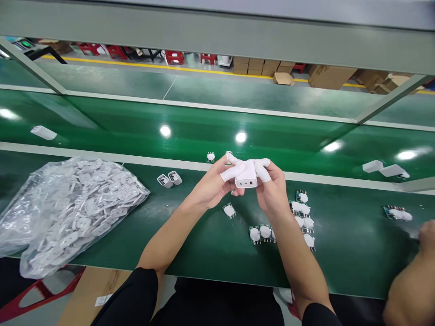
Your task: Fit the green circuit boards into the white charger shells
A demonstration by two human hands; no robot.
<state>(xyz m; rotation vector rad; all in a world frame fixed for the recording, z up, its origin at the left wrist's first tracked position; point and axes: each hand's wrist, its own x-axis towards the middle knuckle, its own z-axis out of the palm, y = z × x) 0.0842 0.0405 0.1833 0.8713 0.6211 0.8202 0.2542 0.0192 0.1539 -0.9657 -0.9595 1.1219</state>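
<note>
A white charger (247,180), with three dark port openings on the side facing me, is held up above the bench between both hands. My left hand (222,180) grips it from the left and my right hand (270,183) from the right. White finger cots cover the thumbs and some fingers. Below the hands lies a small circuit board with a white top (229,210). More of these circuit boards (261,233) form rows near my right forearm, which partly hides them. Another board (210,157) lies beyond my left hand.
A clear plastic bag of white plastic parts (91,203) lies at the left. Two open white housings (169,179) stand beside it. White housings (382,168) lie on the green belt (190,129) behind a pale rail. A co-worker's arm (416,271) reaches in from the right.
</note>
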